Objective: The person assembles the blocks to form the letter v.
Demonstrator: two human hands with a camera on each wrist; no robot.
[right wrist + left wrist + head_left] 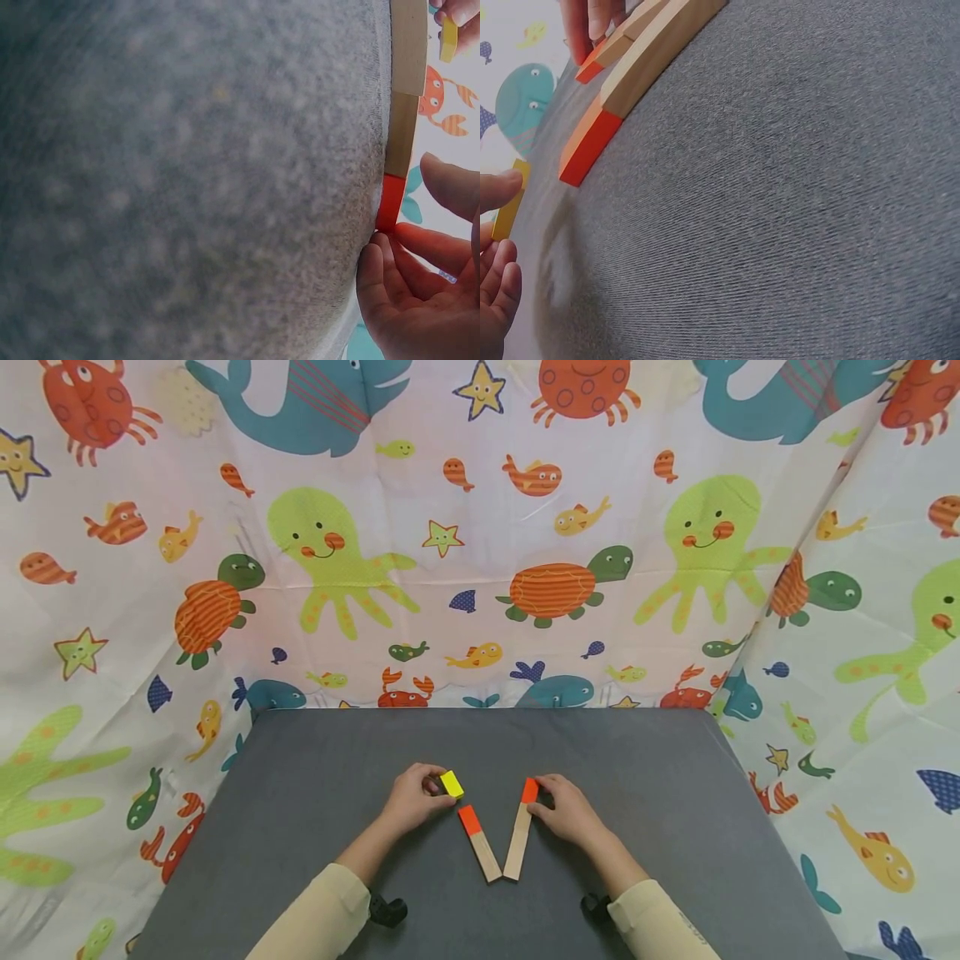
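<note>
My left hand [416, 797] pinches a small yellow block [452, 785] between thumb and fingers, held just beyond the orange end of the left strip. That strip is an orange block [469, 819] against a pale wooden block [486, 857]. To its right lies another strip, a second orange block [530, 790] topping a longer wooden stretch [517, 843], with a seam visible in the left wrist view. Together they form a V, meeting at the near end. My right hand [566, 810] touches the second orange block with its fingertips; in the right wrist view its thumb [450, 184] stands apart from it.
The blocks lie on a grey cloth-covered table [360, 735]. A sheet [465, 668] printed with sea animals hangs behind and on both sides. Black straps [387, 910] show near both wrists, beside the beige sleeves [318, 914].
</note>
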